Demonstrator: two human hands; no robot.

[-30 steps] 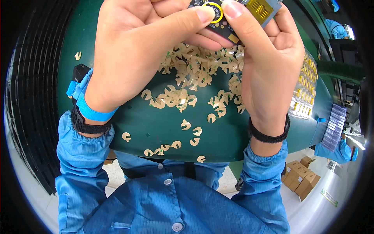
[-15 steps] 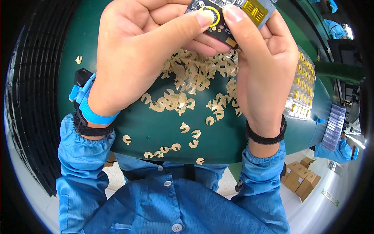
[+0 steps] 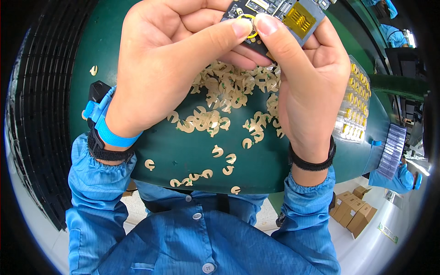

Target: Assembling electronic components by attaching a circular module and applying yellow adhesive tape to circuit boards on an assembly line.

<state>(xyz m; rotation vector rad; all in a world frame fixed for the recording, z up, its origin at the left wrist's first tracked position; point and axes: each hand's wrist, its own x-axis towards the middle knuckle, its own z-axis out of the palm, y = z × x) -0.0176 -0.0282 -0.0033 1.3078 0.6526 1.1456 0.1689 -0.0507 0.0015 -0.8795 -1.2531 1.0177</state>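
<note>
Between both hands, over the far part of the table, is a black circuit board [image 3: 275, 10] with a gold-coloured patch and metal parts. A round piece with a yellow ring [image 3: 248, 17] lies on the board. My left hand [image 3: 169, 55] is closed on the board's left side, its thumb tip pressing on the ring. My right hand [image 3: 311, 64] grips the board's right side, and its thumb tip rests at the ring's right edge, close to the left thumb. The fingers beneath the board are partly hidden.
Below the hands, many cream-coloured notched round paper pieces [image 3: 206, 120] lie scattered and heaped on the green table [image 3: 192, 156]. A clear tray [image 3: 355, 103] of yellow-ringed parts sits at the right, near a stack of clear trays [image 3: 393, 149]. Black racks [image 3: 41, 110] stand left; cardboard boxes [image 3: 353, 208] are on the floor.
The board has tilted slightly, and more of its far side shows. My right thumb has shifted left and down onto the ring's edge, nearer my left thumb.
</note>
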